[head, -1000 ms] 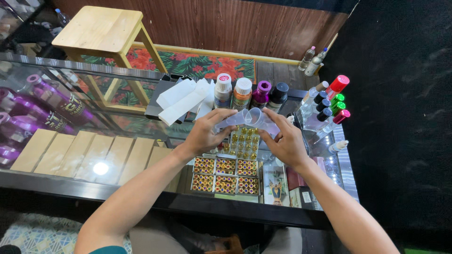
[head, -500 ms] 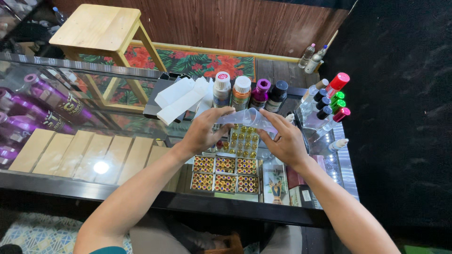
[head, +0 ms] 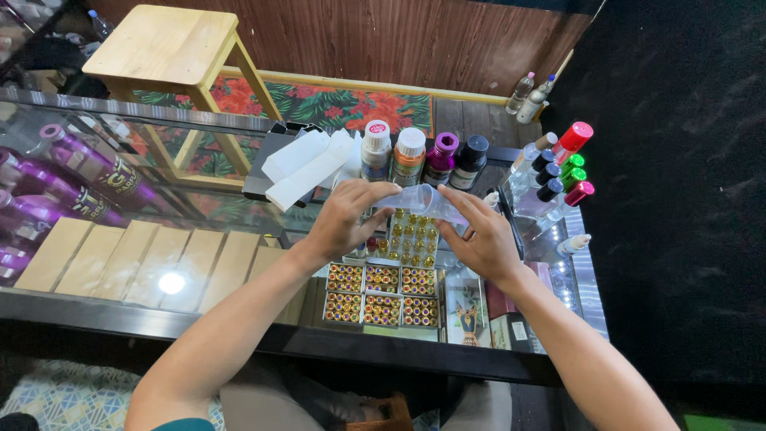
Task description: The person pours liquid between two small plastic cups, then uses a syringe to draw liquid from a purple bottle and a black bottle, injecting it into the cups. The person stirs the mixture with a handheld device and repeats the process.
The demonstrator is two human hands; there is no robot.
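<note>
My left hand point(head: 347, 219) and my right hand point(head: 479, 235) hold a clear plastic cup point(head: 427, 202) on its side between them, above the glass counter point(head: 199, 215). The left fingers pinch one end of the cup, and the right fingers support the other end from below. Under the hands, beneath the glass, lies a tray of small gold-capped vials point(head: 407, 235) and several boxes of the same vials point(head: 381, 291).
Behind the hands stand a few capped bottles point(head: 423, 156) and two white boxes point(head: 307, 164). Spray bottles with red, green and black caps point(head: 558, 172) crowd the right edge. Purple bottles point(head: 76, 179) lie at the left, under the glass. A wooden stool point(head: 163, 48) stands beyond the counter.
The cup has been turned slightly and lifted a little between the hands. Both hands stay in about the same place.
</note>
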